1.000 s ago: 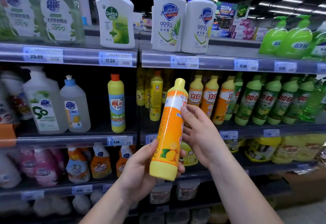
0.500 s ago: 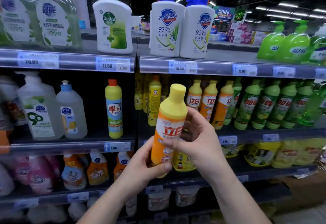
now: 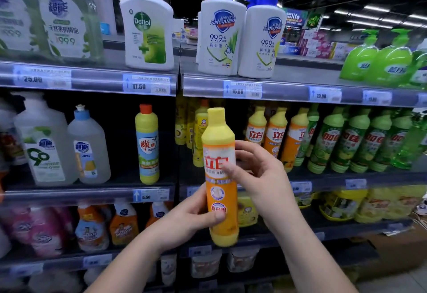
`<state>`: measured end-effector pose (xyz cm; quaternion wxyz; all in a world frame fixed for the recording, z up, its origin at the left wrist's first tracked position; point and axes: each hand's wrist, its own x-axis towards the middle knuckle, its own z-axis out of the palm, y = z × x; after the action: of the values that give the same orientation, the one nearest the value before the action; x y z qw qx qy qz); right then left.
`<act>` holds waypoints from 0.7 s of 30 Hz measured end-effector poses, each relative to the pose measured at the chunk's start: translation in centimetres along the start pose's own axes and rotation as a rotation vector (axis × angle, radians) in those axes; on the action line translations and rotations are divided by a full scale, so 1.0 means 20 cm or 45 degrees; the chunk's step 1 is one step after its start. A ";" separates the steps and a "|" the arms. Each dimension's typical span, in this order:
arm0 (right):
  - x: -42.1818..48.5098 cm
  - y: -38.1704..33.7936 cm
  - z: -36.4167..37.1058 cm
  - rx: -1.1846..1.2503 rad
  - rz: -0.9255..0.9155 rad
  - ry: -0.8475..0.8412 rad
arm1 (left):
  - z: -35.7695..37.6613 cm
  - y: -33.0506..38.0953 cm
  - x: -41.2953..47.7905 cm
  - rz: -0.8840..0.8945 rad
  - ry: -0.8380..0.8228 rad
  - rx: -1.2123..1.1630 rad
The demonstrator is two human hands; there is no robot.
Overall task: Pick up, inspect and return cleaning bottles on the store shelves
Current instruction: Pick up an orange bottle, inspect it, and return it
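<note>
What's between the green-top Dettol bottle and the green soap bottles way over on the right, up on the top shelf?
In the head view, white Safeguard pump bottles with blue tops stand between the Dettol bottle and the green soap bottles.

- Bottle [image 3: 220,177] upright, out in front of the shelves [image 3: 286,89].
- Left hand [image 3: 189,219] low on its left; right hand [image 3: 256,177] higher, on its right.
- Matching bottles [image 3: 276,131] behind, just right.
- Pump bottles [image 3: 221,36] on the shelf above.

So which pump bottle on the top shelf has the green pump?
The white Dettol bottle, standing alone left of the two Safeguard bottles, whose pumps are blue.
</note>
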<state>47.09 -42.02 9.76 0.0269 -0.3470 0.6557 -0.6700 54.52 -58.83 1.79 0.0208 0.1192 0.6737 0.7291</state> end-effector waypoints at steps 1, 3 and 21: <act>0.02 0.03 -0.01 -0.019 0.106 0.029 | 0.02 -0.01 0.00 -0.072 -0.023 -0.092; 0.05 0.11 -0.02 -0.014 0.295 0.073 | 0.03 -0.05 0.00 -0.159 -0.042 -0.279; 0.46 0.47 -0.17 -0.156 0.475 0.138 | -0.10 -0.06 0.58 -0.067 0.830 0.220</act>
<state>34.55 -44.95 5.53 0.0941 -0.1838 0.7487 -0.6300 42.70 -58.48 2.19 -0.1872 -0.1362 0.7070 0.6682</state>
